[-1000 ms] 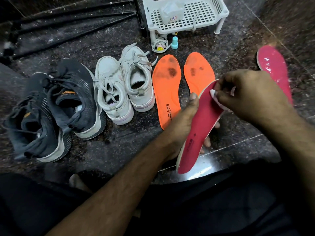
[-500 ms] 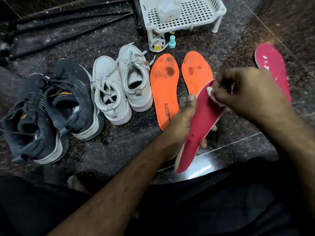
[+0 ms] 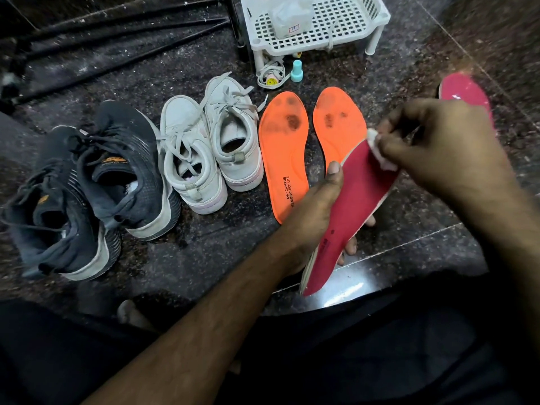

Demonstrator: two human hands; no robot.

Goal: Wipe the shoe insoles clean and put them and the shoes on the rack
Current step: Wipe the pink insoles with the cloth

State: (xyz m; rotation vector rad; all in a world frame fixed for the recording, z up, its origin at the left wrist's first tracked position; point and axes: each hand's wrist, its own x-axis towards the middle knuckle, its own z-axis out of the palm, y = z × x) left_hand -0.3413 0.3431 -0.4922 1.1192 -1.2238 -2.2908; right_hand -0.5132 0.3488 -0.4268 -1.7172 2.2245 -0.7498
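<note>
Left hand (image 3: 315, 206): grips pink insole (image 3: 353, 206) from beneath, tilting it up for wiping.
Right hand (image 3: 438, 147): pinches white wipe (image 3: 377, 150) against its toe end.
Orange insoles (image 3: 285, 153): on floor just left, stained, awaiting cleaning.
Rack (image 3: 315, 27): beyond the orange insoles.

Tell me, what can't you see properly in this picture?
Head view only:
- The second pink insole: its near part is hidden behind the right hand.
- The wipe: mostly covered by that hand's fingers.
- The left hand: its fingers sit behind the held pink insole.
- The white rack: top cut off by the picture's edge.
- The packet on the rack: label too small to read.
</note>
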